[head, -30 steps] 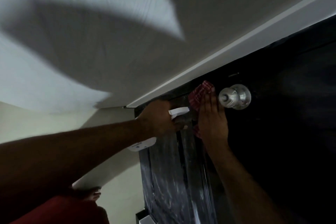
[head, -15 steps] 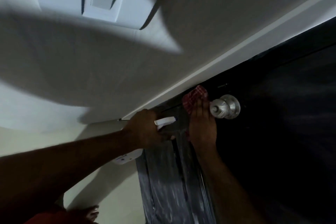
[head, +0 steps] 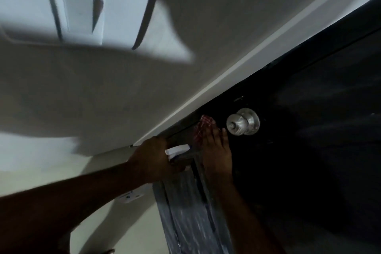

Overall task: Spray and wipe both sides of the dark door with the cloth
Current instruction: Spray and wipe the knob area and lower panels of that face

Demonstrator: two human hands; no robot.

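Observation:
The dark door fills the right side, with a round silver knob on it. My right hand presses a red checked cloth flat against the door just left of the knob, fingers straight. My left hand grips a white spray bottle by its neck, its nozzle close to the door's edge; the bottle's base shows under my forearm. The lower door edge looks streaked and wet.
A white door frame runs diagonally above the door, with a pale wall to its left. A white switch plate sits high on the wall. The wall's corner and a lighter wall lie at lower left.
The view has tilted, so hands, knob and door edge sit lower in frame and more of the switch plate shows. My right hand stays pressed on the cloth beside the knob.

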